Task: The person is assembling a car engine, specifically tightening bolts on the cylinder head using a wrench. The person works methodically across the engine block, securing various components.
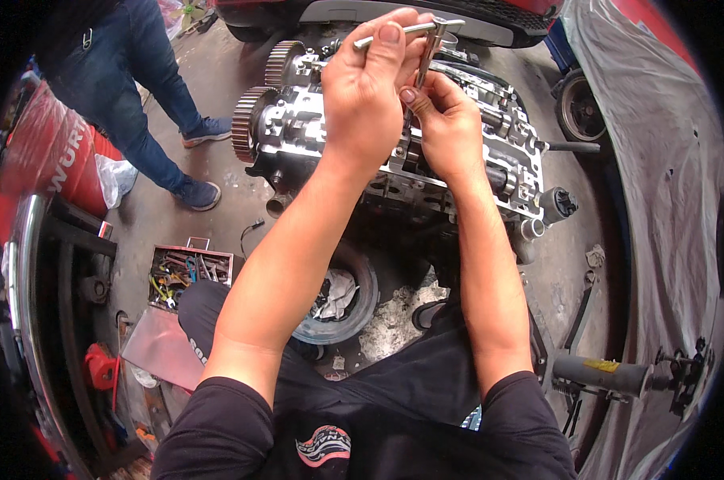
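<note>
My left hand (pixel 363 108) is closed around the crossbar of a shiny T-handle socket wrench (pixel 439 34), thumb laid along the bar. Lower on its upright shaft, the thumb and fingers of my right hand (pixel 451 128) pinch the wrench. The shaft points down at the top of an engine (pixel 302 116) with bare metal camshaft parts showing. My hands hide part of the engine, and I cannot tell whether the wrench's lower end sits on a bolt. Two toothed timing gears, a near one (pixel 252 124) and a far one (pixel 284 64), are on the engine's left end.
Left of my knee lies an open toolbox (pixel 192 254) full of hand tools. A tire (pixel 360 316) with crumpled paper inside is between my legs. Another person in jeans (pixel 134 96) stands at left, near a red drum (pixel 82 172). Grey sheeting (pixel 662 200) hangs at right.
</note>
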`<state>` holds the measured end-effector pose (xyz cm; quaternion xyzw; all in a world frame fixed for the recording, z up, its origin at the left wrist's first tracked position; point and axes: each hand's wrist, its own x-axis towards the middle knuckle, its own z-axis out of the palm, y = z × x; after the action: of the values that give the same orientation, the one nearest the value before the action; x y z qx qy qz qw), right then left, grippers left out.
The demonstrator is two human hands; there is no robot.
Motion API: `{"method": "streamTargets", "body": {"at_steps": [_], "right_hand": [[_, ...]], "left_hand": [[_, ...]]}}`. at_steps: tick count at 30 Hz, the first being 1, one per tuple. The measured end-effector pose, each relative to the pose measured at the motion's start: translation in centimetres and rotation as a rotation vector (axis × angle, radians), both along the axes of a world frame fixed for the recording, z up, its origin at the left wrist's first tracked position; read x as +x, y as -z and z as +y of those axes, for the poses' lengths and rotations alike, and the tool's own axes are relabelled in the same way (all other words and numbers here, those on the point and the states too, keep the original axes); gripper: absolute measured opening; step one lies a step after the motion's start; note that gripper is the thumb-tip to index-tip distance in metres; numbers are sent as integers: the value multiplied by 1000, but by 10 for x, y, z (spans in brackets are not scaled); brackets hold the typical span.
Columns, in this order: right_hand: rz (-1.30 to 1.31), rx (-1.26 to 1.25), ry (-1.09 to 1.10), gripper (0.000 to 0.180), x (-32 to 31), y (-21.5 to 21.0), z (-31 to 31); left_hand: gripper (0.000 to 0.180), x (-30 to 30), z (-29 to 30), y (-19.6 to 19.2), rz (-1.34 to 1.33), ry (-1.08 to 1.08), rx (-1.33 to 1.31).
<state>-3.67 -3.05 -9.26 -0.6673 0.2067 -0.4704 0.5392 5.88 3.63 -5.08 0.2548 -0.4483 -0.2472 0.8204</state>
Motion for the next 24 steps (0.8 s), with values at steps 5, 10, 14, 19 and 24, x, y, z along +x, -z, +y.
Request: {"method": "streamTargets", "body": {"at_steps": [5,10,14,19,24], "right_hand": [[177,-178,108,10,4,7,16],[-1,-52,153,17,11,24,8],[25,-62,160,13,5,24,5],[-49,-103,152,13,3,30,5],[43,-114,126,12,4,20,8]], "left_hand": [[40,53,-33,-14,91,537,239],[25,79,-90,-66,-388,951,846],[27,28,-61,-126,-831,296,933],[24,-2,-16,-134,-2017,-331,186],[16,19,2,-127,-1858,-372,188]]}}
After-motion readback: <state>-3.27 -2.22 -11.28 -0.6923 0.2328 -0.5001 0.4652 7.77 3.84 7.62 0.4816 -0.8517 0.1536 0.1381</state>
